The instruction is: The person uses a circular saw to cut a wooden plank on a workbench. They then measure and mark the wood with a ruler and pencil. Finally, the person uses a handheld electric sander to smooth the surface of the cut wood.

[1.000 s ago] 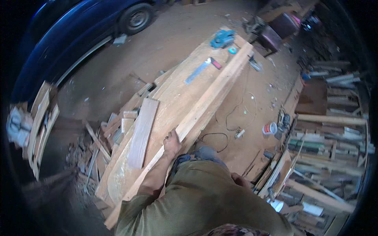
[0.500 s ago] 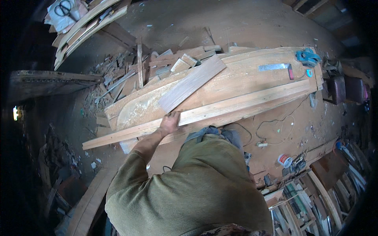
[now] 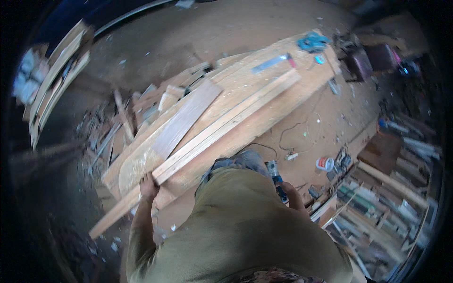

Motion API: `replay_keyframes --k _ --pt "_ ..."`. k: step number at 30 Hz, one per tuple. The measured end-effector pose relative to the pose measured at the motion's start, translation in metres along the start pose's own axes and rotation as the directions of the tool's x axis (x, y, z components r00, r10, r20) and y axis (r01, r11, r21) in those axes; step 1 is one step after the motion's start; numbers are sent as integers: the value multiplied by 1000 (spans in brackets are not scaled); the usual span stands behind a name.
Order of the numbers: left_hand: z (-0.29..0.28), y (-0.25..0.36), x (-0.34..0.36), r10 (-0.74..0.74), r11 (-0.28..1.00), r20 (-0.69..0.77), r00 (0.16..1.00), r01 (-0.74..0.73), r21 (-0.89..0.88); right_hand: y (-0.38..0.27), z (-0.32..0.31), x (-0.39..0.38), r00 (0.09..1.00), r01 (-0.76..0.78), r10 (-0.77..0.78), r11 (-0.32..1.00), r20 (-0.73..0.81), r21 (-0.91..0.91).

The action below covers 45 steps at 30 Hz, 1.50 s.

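My left hand [image 3: 149,185] is closed on a long narrow pale board [image 3: 224,123], which lies slanting along a wide wooden panel [image 3: 309,94]; its near end passes beyond the panel. My right hand [image 3: 290,193] hangs by my right hip, gripping a blue and silver power tool [image 3: 272,172]. A shorter pinkish plank [image 3: 186,118] rests beside the long board. Toward the panel's far end are a metal try square [image 3: 269,63], a teal power tool [image 3: 311,42] and a small cyan round item [image 3: 319,60].
Offcuts [image 3: 127,122] crowd the panel's left side, near stacked curved boards [image 3: 61,75]. A dark blue vehicle edge shows above. Cables [image 3: 292,132], a white bucket [image 3: 324,163] and piled timber [image 3: 382,207] lie on the right. Dark seats [image 3: 358,66] stand at the back.
My left hand has moved left toward the long board's near end, with the board shifted along the panel. My right hand and its blue tool have come into view. The viewpoint has swung around.
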<state>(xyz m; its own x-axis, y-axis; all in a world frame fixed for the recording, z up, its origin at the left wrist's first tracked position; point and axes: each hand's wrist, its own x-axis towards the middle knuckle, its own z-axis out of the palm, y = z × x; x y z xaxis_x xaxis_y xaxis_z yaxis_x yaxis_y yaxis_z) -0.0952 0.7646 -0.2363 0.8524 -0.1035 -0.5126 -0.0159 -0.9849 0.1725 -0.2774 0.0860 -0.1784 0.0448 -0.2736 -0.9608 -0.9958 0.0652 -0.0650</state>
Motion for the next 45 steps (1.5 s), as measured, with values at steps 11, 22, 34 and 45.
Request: replay_keyframes --k 11,22,34,45 --pt "-44 115 169 111 974 -254 961 -157 -166 11 36 2 994 83 -75 993 -85 88" --pt "-74 151 222 107 994 -3 994 -107 -6 168 74 0 988 -149 157 919 6 365" --pt "-221 224 154 229 918 -202 952 -280 -279 295 57 -18 981 -189 173 749 88 635" --pt "-150 526 120 427 814 -321 845 -515 -270 293 -79 34 994 -101 34 558 99 824"
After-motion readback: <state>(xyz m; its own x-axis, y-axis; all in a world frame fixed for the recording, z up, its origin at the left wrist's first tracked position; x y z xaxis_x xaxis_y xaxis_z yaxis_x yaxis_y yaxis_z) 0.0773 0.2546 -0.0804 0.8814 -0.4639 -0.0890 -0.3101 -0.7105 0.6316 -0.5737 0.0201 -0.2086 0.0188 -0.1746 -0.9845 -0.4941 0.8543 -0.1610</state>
